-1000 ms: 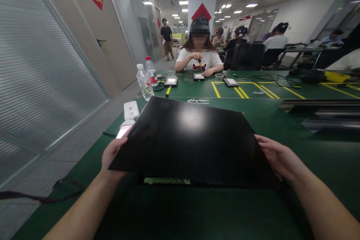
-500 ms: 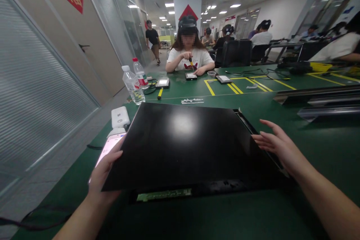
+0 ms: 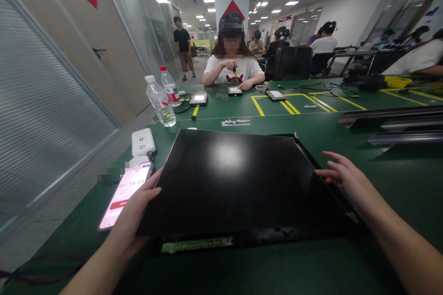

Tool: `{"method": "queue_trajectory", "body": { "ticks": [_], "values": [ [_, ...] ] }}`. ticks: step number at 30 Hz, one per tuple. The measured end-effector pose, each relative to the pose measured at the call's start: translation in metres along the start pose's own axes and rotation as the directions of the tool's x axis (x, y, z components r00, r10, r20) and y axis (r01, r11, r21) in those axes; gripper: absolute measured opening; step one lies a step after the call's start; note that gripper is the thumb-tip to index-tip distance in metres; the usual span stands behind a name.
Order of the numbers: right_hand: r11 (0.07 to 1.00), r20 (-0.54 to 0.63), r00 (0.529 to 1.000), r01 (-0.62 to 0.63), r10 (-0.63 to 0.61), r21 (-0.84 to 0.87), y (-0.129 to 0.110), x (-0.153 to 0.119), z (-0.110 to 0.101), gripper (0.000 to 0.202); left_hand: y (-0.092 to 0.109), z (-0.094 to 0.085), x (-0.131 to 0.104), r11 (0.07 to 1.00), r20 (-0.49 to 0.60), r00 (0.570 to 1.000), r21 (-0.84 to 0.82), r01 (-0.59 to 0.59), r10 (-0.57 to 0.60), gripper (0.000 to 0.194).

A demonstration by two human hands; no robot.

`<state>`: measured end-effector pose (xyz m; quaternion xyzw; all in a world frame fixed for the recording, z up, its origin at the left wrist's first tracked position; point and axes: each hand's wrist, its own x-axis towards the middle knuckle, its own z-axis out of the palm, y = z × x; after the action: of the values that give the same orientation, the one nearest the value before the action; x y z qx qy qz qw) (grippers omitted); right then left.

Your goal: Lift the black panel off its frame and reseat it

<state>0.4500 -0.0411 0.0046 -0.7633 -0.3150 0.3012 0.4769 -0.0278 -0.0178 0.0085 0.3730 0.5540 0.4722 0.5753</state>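
Note:
A glossy black display panel [image 3: 228, 189] lies slightly askew over a black frame [image 3: 304, 150], its left side raised. My left hand [image 3: 140, 207] grips the panel's left edge, thumb on top and the other fingers hidden underneath. At the right side my right hand [image 3: 342, 177] is open, fingers spread, one or two fingertips at the panel's right edge; whether they touch it I cannot tell. A green circuit board strip [image 3: 197, 244] shows below the panel's near edge. Beside my left hand lies a lit phone [image 3: 126, 193] with a timer on its screen.
A white power bank [image 3: 143, 142] and two water bottles [image 3: 161, 101] stand on the left of the green table [image 3: 321, 253]. Metal strips [image 3: 404, 138] lie at right. Across the table a person [image 3: 231, 64] works with a screwdriver on a hard drive [image 3: 234, 91].
The panel and my left hand have shifted slightly right, uncovering more of the phone. My right hand's fingers have curled a little. The person in the background has turned.

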Motion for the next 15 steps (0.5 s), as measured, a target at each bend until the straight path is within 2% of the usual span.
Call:
{"method": "queue_trajectory", "body": {
  "ticks": [4,8,11,15],
  "values": [
    [0.999,-0.012,1.000,0.018,-0.018,-0.031,0.001,0.000,-0.001,0.071,0.001,0.003,-0.002,0.999,-0.006,0.999,0.021,0.032,-0.032,0.081],
    [0.999,-0.035,0.999,0.038,-0.039,-0.029,0.003,0.002,-0.002,0.069,0.006,0.020,-0.013,0.999,-0.075,0.997,0.015,0.034,-0.033,0.080],
    [0.999,-0.042,0.998,0.037,-0.038,-0.028,0.003,0.004,-0.003,0.067,0.008,0.031,-0.021,0.999,-0.088,0.996,0.004,0.032,-0.031,0.078],
    [0.997,-0.029,0.997,0.063,-0.065,-0.048,0.010,0.010,-0.008,0.058,0.006,0.032,-0.023,0.999,-0.077,0.996,-0.012,0.052,-0.052,0.079]
  ]
}}
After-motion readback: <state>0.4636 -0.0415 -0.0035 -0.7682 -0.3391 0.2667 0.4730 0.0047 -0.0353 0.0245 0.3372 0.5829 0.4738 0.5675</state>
